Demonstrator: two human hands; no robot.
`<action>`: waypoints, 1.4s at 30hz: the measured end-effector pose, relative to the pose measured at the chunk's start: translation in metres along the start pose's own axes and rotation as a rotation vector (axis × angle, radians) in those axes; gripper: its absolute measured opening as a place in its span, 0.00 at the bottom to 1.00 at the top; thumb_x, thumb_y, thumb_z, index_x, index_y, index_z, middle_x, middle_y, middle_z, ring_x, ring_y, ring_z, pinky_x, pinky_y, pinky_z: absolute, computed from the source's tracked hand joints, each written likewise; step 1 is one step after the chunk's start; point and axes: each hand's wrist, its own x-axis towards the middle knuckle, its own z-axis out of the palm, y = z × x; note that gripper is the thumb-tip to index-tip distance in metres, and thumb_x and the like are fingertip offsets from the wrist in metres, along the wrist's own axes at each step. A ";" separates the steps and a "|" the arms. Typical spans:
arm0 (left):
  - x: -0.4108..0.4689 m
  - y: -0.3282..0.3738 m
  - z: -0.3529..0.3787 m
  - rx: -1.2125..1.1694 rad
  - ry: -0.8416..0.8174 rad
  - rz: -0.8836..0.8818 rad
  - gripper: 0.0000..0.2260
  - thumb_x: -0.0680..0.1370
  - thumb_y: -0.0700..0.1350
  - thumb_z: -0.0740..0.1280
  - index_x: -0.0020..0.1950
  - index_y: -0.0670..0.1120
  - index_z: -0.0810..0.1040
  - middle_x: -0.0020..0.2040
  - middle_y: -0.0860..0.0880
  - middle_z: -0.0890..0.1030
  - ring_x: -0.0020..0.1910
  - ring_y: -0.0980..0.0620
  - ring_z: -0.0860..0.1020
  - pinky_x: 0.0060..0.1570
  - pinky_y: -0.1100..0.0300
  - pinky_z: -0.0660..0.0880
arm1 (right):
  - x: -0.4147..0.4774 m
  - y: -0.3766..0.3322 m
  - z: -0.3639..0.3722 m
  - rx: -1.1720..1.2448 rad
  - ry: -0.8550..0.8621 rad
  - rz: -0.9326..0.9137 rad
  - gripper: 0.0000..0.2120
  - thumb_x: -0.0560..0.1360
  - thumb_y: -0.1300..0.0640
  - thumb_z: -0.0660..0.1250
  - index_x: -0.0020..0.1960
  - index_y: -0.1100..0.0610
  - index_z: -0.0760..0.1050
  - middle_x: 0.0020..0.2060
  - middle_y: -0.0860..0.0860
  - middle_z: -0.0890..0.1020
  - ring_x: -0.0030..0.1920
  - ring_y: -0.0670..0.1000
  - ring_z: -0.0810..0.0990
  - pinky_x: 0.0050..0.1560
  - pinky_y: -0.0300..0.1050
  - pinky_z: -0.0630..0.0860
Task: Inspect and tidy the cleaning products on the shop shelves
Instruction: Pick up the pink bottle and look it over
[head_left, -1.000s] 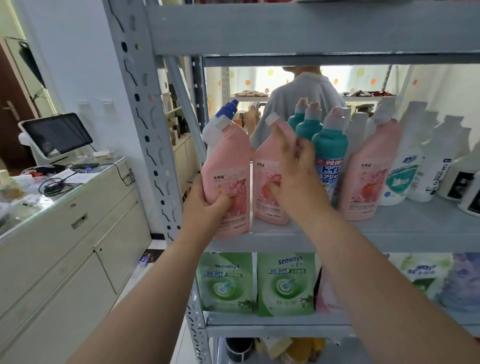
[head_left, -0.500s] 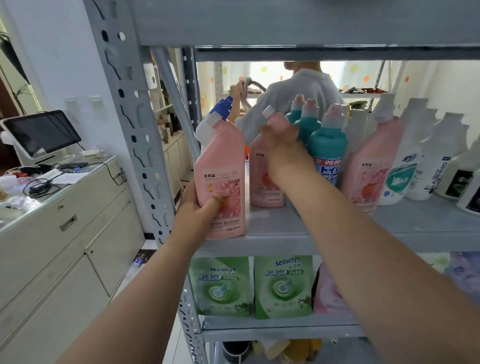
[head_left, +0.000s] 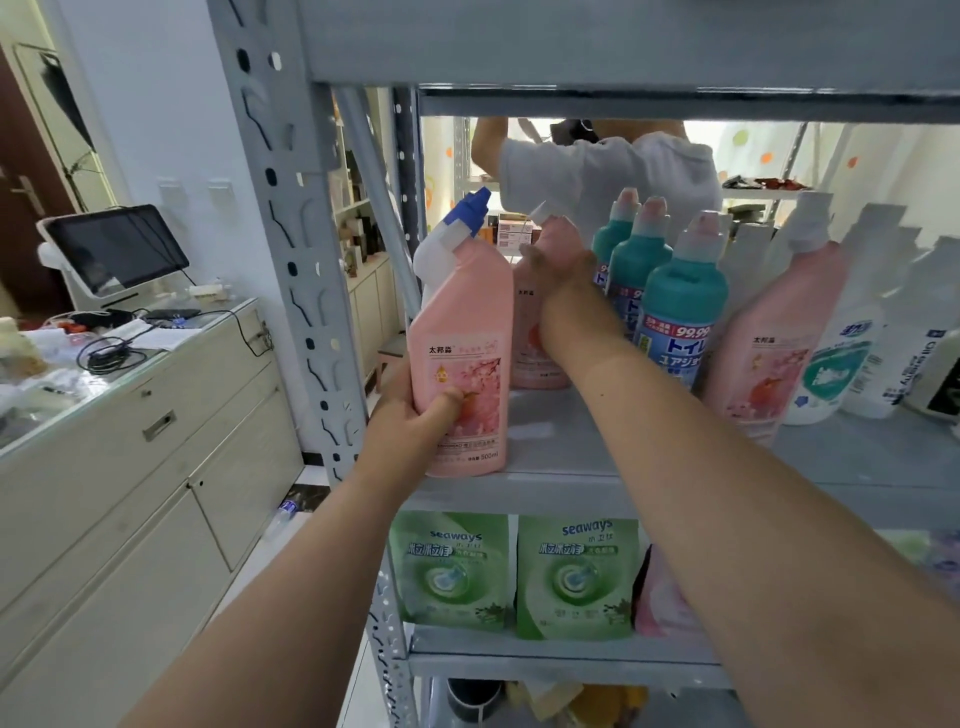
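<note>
1. At the front left corner of the middle shelf (head_left: 571, 457): front pink bottle (head_left: 462, 343), upright, with white neck and blue cap; base level with the shelf's edge, resting or lifted not clear.
2. Left hand (head_left: 410, 415) low on that bottle, fingers curled round its side, thumb pressed across the flowered label.
3. Just behind and to the right, deeper on the same shelf: second pink bottle (head_left: 535, 358), white cap tipped left.
4. Right hand (head_left: 563, 275) over its shoulder and neck, fingers wrapped closed round the top.
5. Right beside that hand: three teal bottles (head_left: 680, 291) with pale caps, one behind another.
6. Further right: third pink bottle (head_left: 774, 338), leaning left, then white bottles (head_left: 841, 364).
7. One shelf down: two green pouches (head_left: 449, 571) side by side.
8. Left of the rack: counter (head_left: 156, 374) with a dark screen (head_left: 114, 249) and cables.
</note>
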 end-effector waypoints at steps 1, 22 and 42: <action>-0.001 0.001 0.000 0.004 0.002 0.002 0.12 0.80 0.45 0.68 0.52 0.64 0.76 0.48 0.62 0.85 0.48 0.58 0.85 0.48 0.53 0.83 | -0.008 0.002 0.001 -0.088 -0.024 -0.007 0.30 0.82 0.58 0.58 0.79 0.45 0.49 0.70 0.61 0.70 0.56 0.61 0.81 0.51 0.58 0.81; -0.079 0.016 0.007 0.060 0.051 -0.089 0.19 0.79 0.68 0.57 0.52 0.55 0.76 0.48 0.50 0.85 0.45 0.51 0.86 0.50 0.46 0.82 | -0.232 0.027 -0.030 0.836 -0.366 -0.037 0.20 0.83 0.44 0.60 0.73 0.38 0.63 0.58 0.35 0.79 0.55 0.30 0.77 0.52 0.30 0.73; -0.287 -0.047 0.073 0.471 -0.396 -0.174 0.52 0.68 0.58 0.77 0.81 0.63 0.44 0.70 0.57 0.64 0.68 0.57 0.64 0.62 0.61 0.66 | -0.404 0.095 0.001 1.397 -0.297 0.649 0.23 0.74 0.62 0.75 0.65 0.49 0.73 0.54 0.53 0.86 0.53 0.59 0.87 0.50 0.64 0.83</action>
